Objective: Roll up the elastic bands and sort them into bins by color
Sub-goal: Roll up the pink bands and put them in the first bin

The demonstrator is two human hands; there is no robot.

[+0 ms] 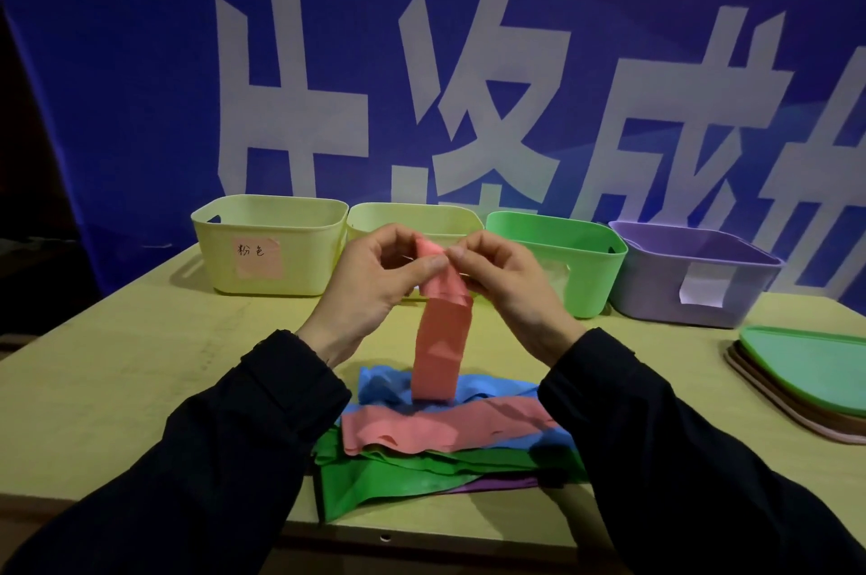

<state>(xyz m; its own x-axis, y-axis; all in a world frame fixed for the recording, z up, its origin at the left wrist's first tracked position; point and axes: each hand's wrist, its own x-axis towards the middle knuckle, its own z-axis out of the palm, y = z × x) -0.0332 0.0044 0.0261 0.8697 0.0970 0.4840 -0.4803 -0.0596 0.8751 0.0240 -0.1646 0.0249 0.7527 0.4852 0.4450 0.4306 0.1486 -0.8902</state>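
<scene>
Both the left hand [375,279] and the right hand [506,279] pinch the top end of a pink elastic band [440,340], lifted so its tail hangs free to roll. Open table [140,363] lies left; the far-left yellow bin [267,246], pink-labelled, stands unobstructed.

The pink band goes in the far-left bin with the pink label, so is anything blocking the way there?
Nothing visible. Both hands pinch the pink band above the table; the labelled yellow bin stands open-topped, back left.
</scene>
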